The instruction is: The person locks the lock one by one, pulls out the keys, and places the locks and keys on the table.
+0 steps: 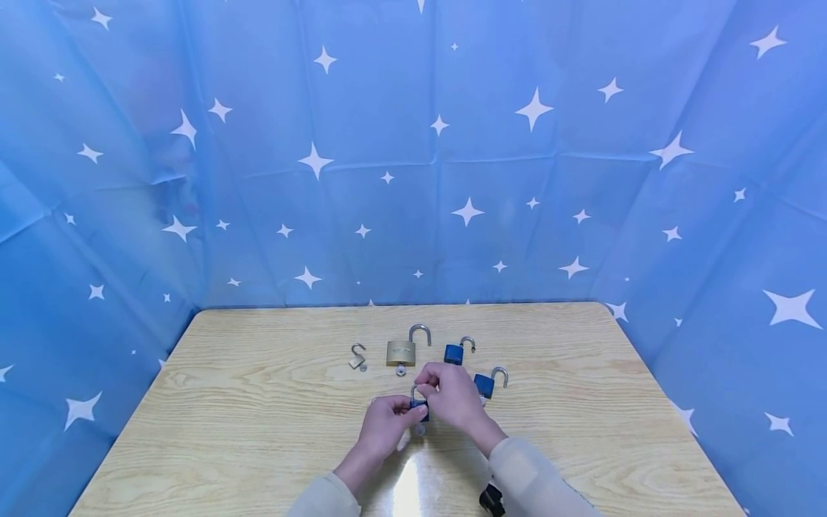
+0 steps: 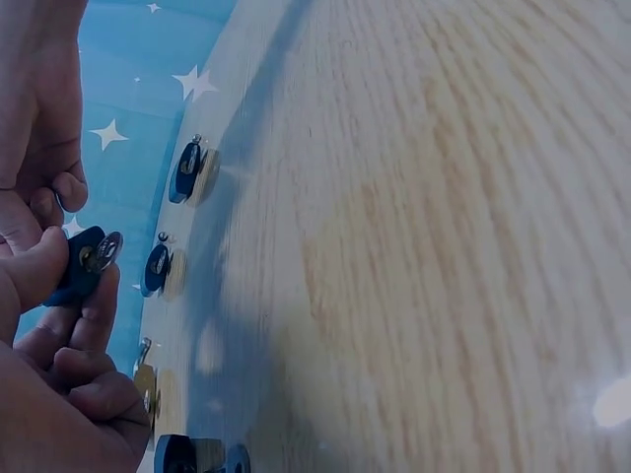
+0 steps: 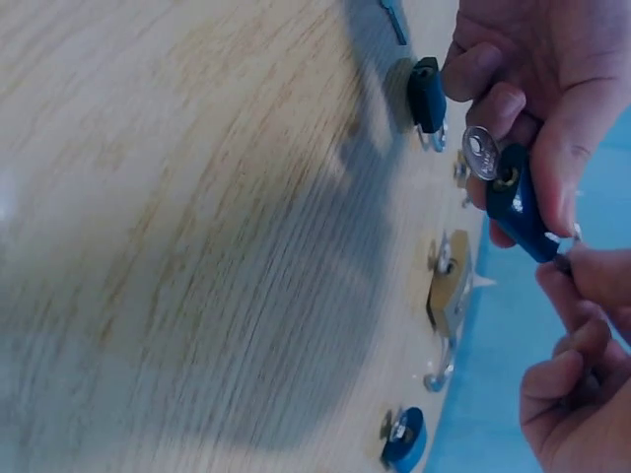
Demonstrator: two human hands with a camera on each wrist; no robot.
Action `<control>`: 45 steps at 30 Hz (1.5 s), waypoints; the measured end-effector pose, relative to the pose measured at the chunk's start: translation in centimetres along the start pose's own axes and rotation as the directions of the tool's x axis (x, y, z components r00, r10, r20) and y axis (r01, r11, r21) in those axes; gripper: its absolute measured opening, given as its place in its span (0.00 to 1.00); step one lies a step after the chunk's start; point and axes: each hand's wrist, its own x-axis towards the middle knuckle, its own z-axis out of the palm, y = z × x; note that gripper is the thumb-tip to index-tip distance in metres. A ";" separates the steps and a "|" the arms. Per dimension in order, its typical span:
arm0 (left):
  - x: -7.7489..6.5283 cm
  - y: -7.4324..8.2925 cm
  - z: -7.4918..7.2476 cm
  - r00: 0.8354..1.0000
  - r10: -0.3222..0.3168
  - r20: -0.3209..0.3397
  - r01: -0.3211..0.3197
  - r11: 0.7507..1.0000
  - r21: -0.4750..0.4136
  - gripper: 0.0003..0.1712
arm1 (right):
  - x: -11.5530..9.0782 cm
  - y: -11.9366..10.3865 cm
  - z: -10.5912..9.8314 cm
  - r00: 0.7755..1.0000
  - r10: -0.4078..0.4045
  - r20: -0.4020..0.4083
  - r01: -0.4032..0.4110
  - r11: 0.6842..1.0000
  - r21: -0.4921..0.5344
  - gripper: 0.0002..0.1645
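A small blue padlock (image 1: 421, 411) is held up over the table, with a round-headed key (image 3: 481, 153) in its keyhole. My left hand (image 1: 385, 424) grips its body between thumb and fingers. The fingertips of my right hand (image 1: 452, 395) pinch the silver shackle (image 1: 413, 392); they hide part of it, so I cannot tell whether its free end is in the body. In the left wrist view, the left thumb presses the side of the blue body (image 2: 77, 274), while the right hand (image 2: 39, 118) is just above.
Behind the hands lie a small brass padlock (image 1: 357, 360), a large brass padlock (image 1: 400, 352) and two blue padlocks, one (image 1: 454, 353) farther back and one (image 1: 484, 385) right, all with raised shackles. Another dark blue padlock (image 3: 426, 96) shows beyond the left hand, near a key (image 3: 394, 20).
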 end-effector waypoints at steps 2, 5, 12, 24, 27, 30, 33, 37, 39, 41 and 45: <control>0.1 -0.1 0.0 1.000 0.003 -0.006 -0.003 1.000 0.009 0.10 | 0.0 -0.1 0.0 1.000 0.003 0.002 -0.003 1.000 0.001 0.07; 0.1 -0.1 -0.1 1.000 0.014 -0.005 -0.014 1.000 0.017 0.11 | 0.0 -0.2 -0.1 1.000 0.009 0.010 -0.010 1.000 0.014 0.07; 0.1 -0.3 -0.4 0.999 0.035 0.020 -0.036 0.999 0.015 0.11 | -0.1 0.2 0.0 1.000 0.016 0.013 -0.017 0.996 0.093 0.08; 0.3 -0.1 -0.4 0.998 0.056 0.014 -0.056 0.998 0.019 0.10 | -0.1 0.3 -0.3 1.000 -0.013 0.006 0.013 0.997 0.077 0.10; 0.2 0.0 -0.4 0.998 0.062 0.008 -0.062 0.998 0.010 0.10 | 0.0 0.1 -0.3 0.999 -0.034 0.003 0.035 0.999 -0.013 0.10; 0.1 0.0 -0.2 0.998 0.064 0.004 -0.064 0.998 -0.016 0.10 | 0.0 -0.1 -0.1 0.998 -0.060 -0.005 0.060 0.994 -0.092 0.10; -0.1 0.0 -0.1 0.999 0.049 -0.004 -0.049 0.998 -0.045 0.10 | -0.1 -0.3 0.2 0.996 -0.090 -0.021 0.086 0.984 -0.155 0.12; -0.3 -0.2 0.1 1.000 0.012 -0.012 -0.013 0.999 -0.040 0.09 | -0.3 -0.4 0.9 0.994 -0.108 -0.035 0.097 0.970 -0.223 0.14; -0.3 -0.4 0.2 1.000 -0.001 -0.015 0.000 1.000 -0.024 0.08 | -0.5 -0.3 1.2 0.993 -0.110 -0.032 0.100 0.967 -0.233 0.15; -0.2 -0.6 0.2 1.000 0.006 -0.015 -0.006 1.000 -0.009 0.07 | -0.6 -0.2 1.2 0.994 -0.104 -0.025 0.096 0.970 -0.223 0.14; -0.1 -0.7 0.1 1.000 0.031 0.000 -0.031 0.999 0.012 0.08 | -0.7 -0.1 0.9 0.998 -0.056 -0.009 0.054 0.986 -0.159 0.12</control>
